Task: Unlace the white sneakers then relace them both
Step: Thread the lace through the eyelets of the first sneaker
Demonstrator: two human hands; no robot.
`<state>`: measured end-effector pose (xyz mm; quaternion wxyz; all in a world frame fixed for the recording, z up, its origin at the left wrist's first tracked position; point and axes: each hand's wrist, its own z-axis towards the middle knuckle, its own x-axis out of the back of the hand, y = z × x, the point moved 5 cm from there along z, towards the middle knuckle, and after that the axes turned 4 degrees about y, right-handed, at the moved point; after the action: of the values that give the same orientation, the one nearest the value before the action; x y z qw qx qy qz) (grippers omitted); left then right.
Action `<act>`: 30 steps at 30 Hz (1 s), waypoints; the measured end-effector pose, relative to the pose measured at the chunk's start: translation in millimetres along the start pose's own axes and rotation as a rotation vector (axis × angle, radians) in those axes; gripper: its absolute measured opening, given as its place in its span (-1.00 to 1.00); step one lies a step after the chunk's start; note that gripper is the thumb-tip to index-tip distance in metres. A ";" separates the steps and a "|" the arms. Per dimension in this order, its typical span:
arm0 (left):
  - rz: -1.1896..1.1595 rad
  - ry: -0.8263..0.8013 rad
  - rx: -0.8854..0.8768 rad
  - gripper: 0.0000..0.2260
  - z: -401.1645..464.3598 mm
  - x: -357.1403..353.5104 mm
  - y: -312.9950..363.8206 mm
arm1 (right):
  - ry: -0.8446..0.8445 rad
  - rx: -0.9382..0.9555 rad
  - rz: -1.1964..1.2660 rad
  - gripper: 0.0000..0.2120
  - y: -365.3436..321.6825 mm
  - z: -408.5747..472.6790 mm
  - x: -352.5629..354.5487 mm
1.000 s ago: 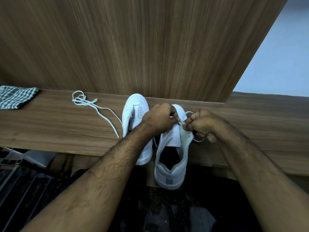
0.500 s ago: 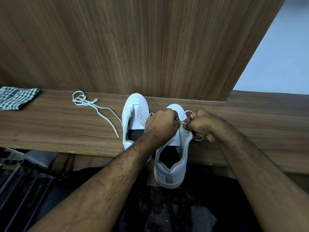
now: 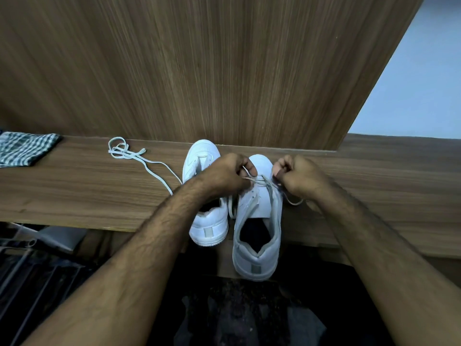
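Pulling apart since half a second ago, the two hands now sit wider over the right sneaker point(image 3: 259, 221): the left hand point(image 3: 224, 174) has its fingers curled round one end of the lace point(image 3: 262, 180), the right hand point(image 3: 298, 177) pinches the other end, and the lace runs taut between them across the lowest eyelets near the toe. This sneaker's heel overhangs the near edge of the wooden shelf point(image 3: 74, 196), toe pointing at the wooden back panel point(image 3: 199, 71). Just left of it the left sneaker point(image 3: 207, 221) stands unlaced, partly hidden by the left forearm. Farther left of the right sneaker, a loose lace point(image 3: 139, 158) lies in a tangle on the shelf, and well beyond that a checked cloth point(image 3: 25, 148). To its right the shelf is bare wood.
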<state>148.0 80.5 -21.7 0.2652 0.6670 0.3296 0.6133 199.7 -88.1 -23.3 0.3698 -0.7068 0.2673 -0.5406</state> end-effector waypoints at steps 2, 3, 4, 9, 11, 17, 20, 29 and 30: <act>0.051 0.062 -0.011 -0.85 0.2 9.8 -2.6 | 0.070 0.000 0.286 -0.77 -10.4 -1.0 3.2; 0.053 0.100 -0.012 -0.85 0.1 14.4 -3.0 | 0.083 0.022 0.398 -0.76 -16.5 -1.3 5.4; 0.051 0.147 -0.018 -0.84 0.2 18.7 -3.0 | 0.095 0.053 0.467 -0.75 -21.3 -1.5 8.8; 0.180 0.344 -0.081 -0.95 3.7 33.3 -5.4 | 0.110 0.232 -0.141 -0.80 -17.9 -0.7 16.5; 0.174 0.365 -0.098 -0.98 3.2 35.5 -3.3 | -0.025 0.221 -0.481 -0.72 -8.2 -3.7 5.3; 0.165 0.334 -0.125 -0.91 2.2 31.6 2.5 | 0.054 0.165 -0.096 -0.64 -14.1 -5.0 11.4; 0.198 0.231 -0.138 -0.95 -0.5 26.2 4.9 | 0.019 0.068 0.678 -0.68 -25.3 -7.0 18.8; 0.432 0.217 -0.157 -0.92 -0.7 22.7 7.0 | -0.221 0.280 -0.699 -0.60 9.3 0.2 6.0; 0.437 0.227 -0.150 -0.90 0.4 22.9 7.0 | -0.214 0.285 -0.632 -0.62 4.3 -3.4 6.0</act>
<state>149.9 93.5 -1.7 0.1363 0.6277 0.1588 0.7498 198.2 -96.1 -22.9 0.3051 -0.7483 -0.0826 -0.5832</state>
